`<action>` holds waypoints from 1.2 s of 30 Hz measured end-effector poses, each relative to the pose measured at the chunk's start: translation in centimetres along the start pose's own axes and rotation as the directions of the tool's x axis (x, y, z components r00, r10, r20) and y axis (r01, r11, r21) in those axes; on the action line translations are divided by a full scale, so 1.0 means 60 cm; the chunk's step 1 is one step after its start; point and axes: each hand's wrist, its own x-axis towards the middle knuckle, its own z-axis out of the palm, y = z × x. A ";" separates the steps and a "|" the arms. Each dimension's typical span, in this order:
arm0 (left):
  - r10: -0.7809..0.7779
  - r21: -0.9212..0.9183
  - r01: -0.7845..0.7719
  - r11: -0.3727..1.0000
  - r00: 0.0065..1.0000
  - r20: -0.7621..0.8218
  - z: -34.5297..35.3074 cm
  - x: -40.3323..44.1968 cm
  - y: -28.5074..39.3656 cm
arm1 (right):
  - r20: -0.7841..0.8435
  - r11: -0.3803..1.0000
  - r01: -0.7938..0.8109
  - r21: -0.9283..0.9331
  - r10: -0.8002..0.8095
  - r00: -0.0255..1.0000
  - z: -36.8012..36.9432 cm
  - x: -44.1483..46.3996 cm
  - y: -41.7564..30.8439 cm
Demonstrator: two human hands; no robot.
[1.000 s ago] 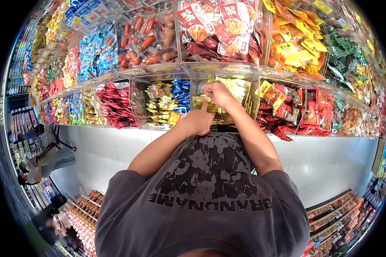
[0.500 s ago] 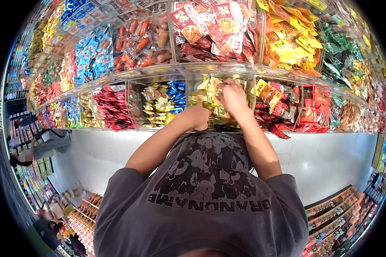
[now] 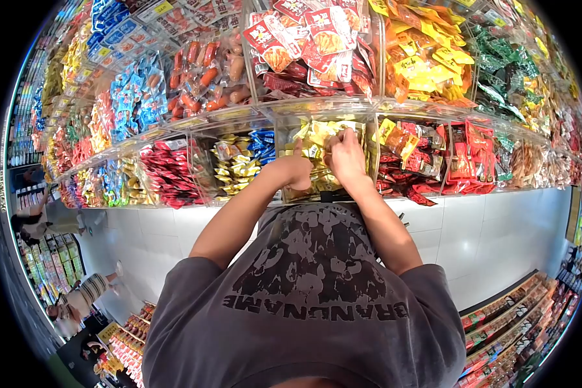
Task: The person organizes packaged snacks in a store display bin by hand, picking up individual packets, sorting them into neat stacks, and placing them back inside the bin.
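Note:
A clear plastic bin (image 3: 323,108) in the lower row holds small yellow snack packets (image 3: 317,131), and both my hands are in it. My left hand (image 3: 291,172) is at the bin's near left side, index finger stretched out against the packets; its other fingers are mostly hidden. Just to the right, my right hand (image 3: 346,155) has its fingers bent and closed on a yellow packet among the others, partly covered by the hand.
Left of my hands are bins with yellow-and-blue packets (image 3: 262,147) and red packets (image 3: 168,169). To the right lie red packets (image 3: 472,154). Higher bins hold sausages (image 3: 208,73) and orange-yellow bags (image 3: 427,57). Other people stand at far left on the white floor (image 3: 149,242).
The view has shifted slightly, moving the bins a little left. My left hand has moved a bit up and left in the view; my right hand's fingers have moved over the packets.

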 end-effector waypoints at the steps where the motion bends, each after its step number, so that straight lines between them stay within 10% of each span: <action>1: -0.001 0.007 0.001 1.000 1.000 0.008 -0.002 -0.004 0.002 | -0.001 1.000 -0.001 0.000 0.001 1.000 -0.026 0.003 -0.015; 3: -0.004 0.010 0.004 1.000 1.000 0.018 -0.006 -0.014 0.006 | 0.238 0.987 -0.151 -0.052 0.159 0.958 -0.085 0.007 -0.041; 10: -0.040 0.161 0.045 0.986 0.998 -0.038 0.009 -0.018 0.007 | 0.082 0.897 0.066 0.437 -0.112 0.990 -0.084 0.020 -0.035; 19: -0.013 0.143 0.037 0.989 0.985 -0.171 0.025 -0.055 0.025 | -0.052 0.750 0.059 0.659 -0.033 0.998 -0.046 0.047 -0.076; 22: -0.041 0.132 0.062 0.989 0.987 -0.156 0.019 -0.064 0.036 | 0.146 0.712 -0.065 0.699 -0.053 0.988 -0.010 0.060 -0.067; 36: -0.011 0.132 0.046 0.990 0.966 -0.258 0.041 -0.070 0.030 | 0.256 0.926 0.037 0.375 -0.142 0.956 -0.022 0.078 -0.072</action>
